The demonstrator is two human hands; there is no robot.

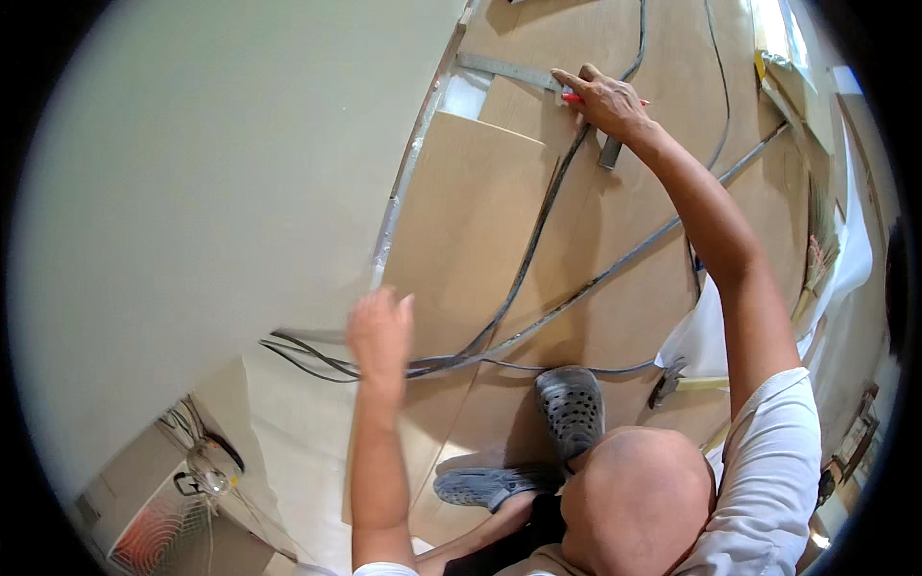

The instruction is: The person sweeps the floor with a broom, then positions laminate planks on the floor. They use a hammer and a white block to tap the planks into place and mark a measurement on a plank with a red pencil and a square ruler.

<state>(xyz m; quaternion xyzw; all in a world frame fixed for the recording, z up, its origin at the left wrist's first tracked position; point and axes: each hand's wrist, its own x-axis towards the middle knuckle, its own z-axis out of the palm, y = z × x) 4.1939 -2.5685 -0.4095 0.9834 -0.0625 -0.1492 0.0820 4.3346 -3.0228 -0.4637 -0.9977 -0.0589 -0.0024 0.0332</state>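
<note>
My right hand [607, 104] is at the top of the view, closed around a slim red pencil [573, 97]. It rests over the corner of a metal square [509, 69]. One arm of the square reaches left toward the wall; the other shows below my hand. A loose light wood plank [471, 206] lies along the wall, its far end just short of the square. Near the plank's close end, beside the wall, my left hand [380, 331] is blurred by motion. Nothing shows in it, and its fingers are too smeared to read.
Dark cables [538, 230] snake across the wood floor [624, 259]. A pale wall [221, 173] fills the left. My grey clogs [570, 408] stand below the cables. White sheeting [698, 334] and a broom [819, 235] are at right; a lamp [207, 468] sits at lower left.
</note>
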